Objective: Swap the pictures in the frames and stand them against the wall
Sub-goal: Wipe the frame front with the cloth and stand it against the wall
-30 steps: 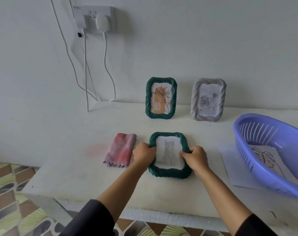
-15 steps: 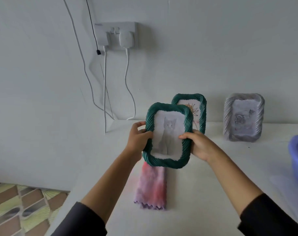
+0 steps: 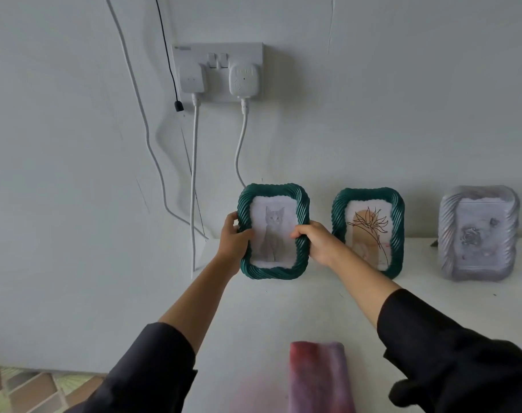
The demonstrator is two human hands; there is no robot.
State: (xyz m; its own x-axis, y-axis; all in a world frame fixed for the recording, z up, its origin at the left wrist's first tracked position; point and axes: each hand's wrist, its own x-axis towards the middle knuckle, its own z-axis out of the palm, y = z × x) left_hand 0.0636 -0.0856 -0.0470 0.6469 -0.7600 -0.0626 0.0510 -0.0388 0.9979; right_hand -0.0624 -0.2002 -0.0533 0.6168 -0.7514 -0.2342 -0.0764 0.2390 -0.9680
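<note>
The left hand (image 3: 234, 242) and right hand (image 3: 316, 242) clasp the sides of the dark-green rope-textured cat-picture frame (image 3: 273, 190), keeping it upright, apparently to lean it against the white wall (image 3: 373, 114).

Home: wall socket (image 3: 218, 71), patterned floor tiles (image 3: 30, 389)

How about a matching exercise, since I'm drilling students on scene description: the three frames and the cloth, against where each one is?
Things:
1 cat frame
2 flower frame
3 grey frame
4 pink cloth

Places:
A flat on the table, nearest the camera
B rightmost at the wall
C gripped by left hand and right hand
D at the wall, between the other frames

Pairs: 1-C, 2-D, 3-B, 4-A
</note>
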